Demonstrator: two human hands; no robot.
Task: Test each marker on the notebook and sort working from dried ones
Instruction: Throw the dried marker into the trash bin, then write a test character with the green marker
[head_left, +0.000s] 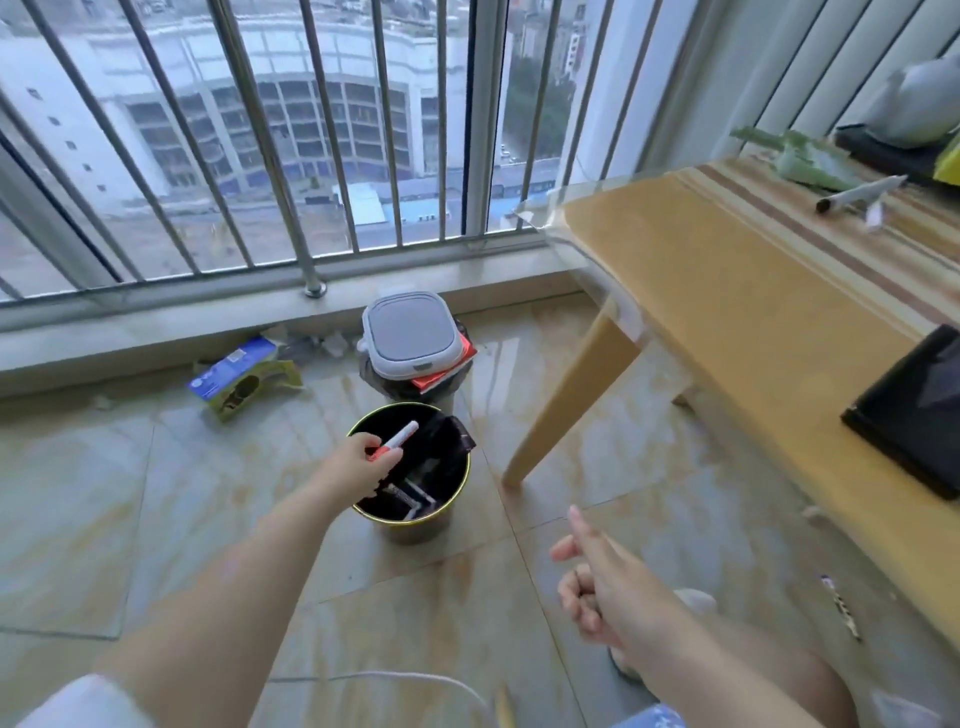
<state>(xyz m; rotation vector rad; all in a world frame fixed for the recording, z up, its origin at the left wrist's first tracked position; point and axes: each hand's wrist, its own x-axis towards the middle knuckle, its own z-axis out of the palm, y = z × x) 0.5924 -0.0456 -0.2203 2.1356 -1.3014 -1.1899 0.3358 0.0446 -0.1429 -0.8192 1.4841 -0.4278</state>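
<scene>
My left hand (363, 460) is stretched out over a round bin (457, 512) lined with a black bag, and it holds a white marker with a red cap (397, 441) above the opening. My right hand (597, 577) hovers lower right with its fingers loosely curled and the forefinger and thumb out, holding nothing. Another marker, white with a black end (860, 193), lies on the striped cloth of the table (727, 270) at the far right. A black notebook (914, 410) rests at the table's right edge.
A grey-lidded container (405, 332) stands behind the bin on a red item. A blue and green carton (241, 376) lies on the floor by the window ledge. Metal railings (306, 156) run along the window. A green plant (800, 156) sits at the table's back.
</scene>
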